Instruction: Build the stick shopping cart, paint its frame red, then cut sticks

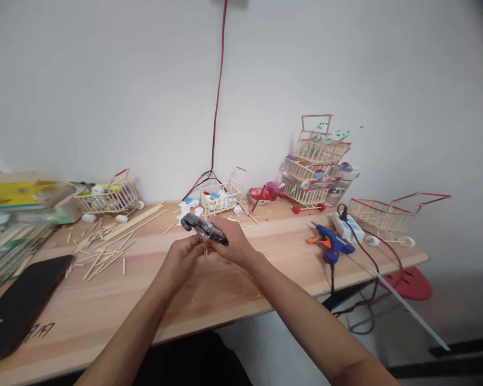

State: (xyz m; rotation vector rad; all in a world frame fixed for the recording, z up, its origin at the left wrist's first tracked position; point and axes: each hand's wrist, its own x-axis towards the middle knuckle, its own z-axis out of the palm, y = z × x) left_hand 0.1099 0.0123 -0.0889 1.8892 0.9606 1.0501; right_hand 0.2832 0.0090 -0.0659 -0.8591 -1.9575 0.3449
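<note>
Over the middle of the table my right hand (234, 241) is closed around a dark tool (204, 227) with a hooked end and what looks like clear wrapping on it. Just left of it, my left hand (182, 253) pinches with its fingertips under the tool. A short pale wooden stick (206, 251) points down between the two hands; the left fingertips seem to hold it. Where the tool meets the stick is hidden by the fingers.
Loose wooden sticks (108, 254) and a black phone (22, 305) lie left. Small stick-built carts stand at the back: one left (107, 198), one central (221, 199), a stack (316, 166) right. A blue glue gun (333, 244) rests near a white power strip (349, 228) with cables.
</note>
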